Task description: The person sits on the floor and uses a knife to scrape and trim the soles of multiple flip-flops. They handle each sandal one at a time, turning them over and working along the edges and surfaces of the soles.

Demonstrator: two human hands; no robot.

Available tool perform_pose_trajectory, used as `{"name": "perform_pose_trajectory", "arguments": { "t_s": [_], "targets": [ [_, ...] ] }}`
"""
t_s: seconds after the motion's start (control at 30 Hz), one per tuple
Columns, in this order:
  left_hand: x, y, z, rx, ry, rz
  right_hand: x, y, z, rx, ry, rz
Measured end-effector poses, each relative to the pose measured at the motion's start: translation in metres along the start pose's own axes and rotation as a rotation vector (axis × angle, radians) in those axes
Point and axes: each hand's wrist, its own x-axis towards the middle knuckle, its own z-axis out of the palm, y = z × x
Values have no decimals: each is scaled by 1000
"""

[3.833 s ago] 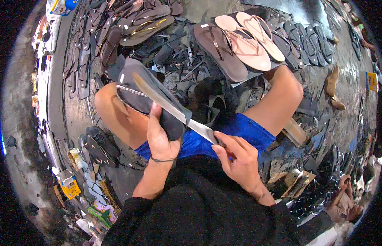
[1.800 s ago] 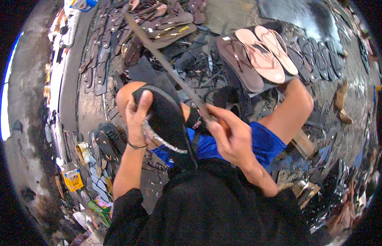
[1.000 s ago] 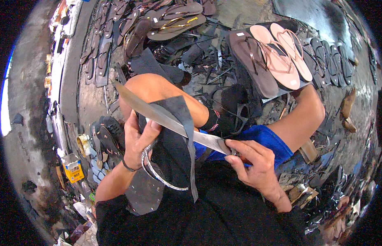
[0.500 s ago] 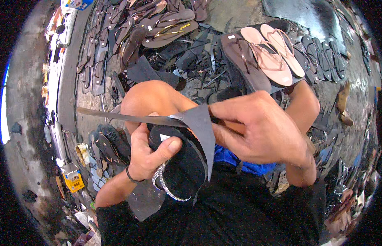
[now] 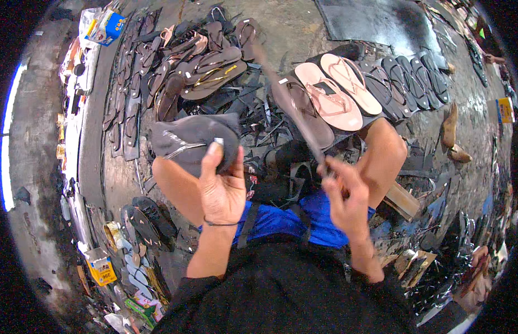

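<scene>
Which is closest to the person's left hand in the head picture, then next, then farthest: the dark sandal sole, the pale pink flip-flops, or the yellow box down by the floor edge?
1. Dark grey sandal sole: held in the left hand, just above it.
2. Small yellow box: lower left, by the floor edge.
3. Pair of pale pink flip-flops: upper right, beyond the knees.

Blue-and-white carton (image 5: pixel 106 26) top left, beside shelf edge. Small yellow box (image 5: pixel 101 268) lower left on floor, white-topped. Green-and-pink packet (image 5: pixel 142 307) at bottom left. Yellow-blue rectangular pack (image 5: pixel 504 109) far right, lying flat on floor.
</scene>
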Motion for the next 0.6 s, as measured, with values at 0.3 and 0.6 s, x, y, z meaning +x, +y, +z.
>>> {"name": "perform_pose_trajectory", "arguments": {
  "t_s": [0.3, 0.6],
  "targets": [
    [-21, -23, -28, -19, 91, -151, -82, 16, -1, -126, -180, -2],
    [-73, -14, -93, 133, 35, -231, -50, -32, 11, -83, -314, 65]
  ]
}}
